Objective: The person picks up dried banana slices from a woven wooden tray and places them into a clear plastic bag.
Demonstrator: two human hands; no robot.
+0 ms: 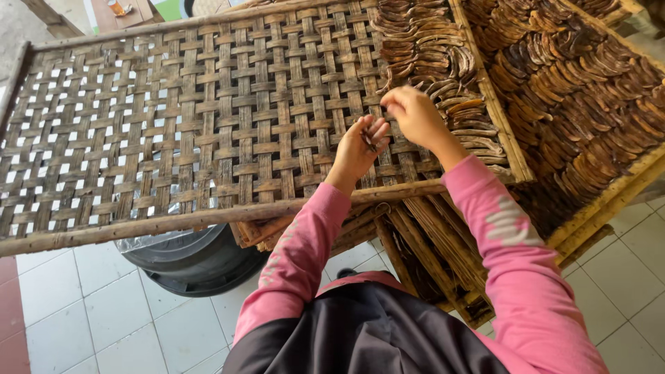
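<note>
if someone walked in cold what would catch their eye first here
The big woven bamboo tray fills most of the view, mostly bare, with rows of brown curved slices laid along its right end. At the edge of those rows, the left hand cups a few dark pieces while the right hand reaches down to the rows. To the right lies a second tray completely packed with the same slices.

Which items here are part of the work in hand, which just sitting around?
In hand:
- left hand, holding small dark strips
- right hand, fingers pinched at the row's edge
- woven bamboo tray
- laid brown strips

Lying about:
- filled tray at right
- stacked trays beneath
- black tub
</note>
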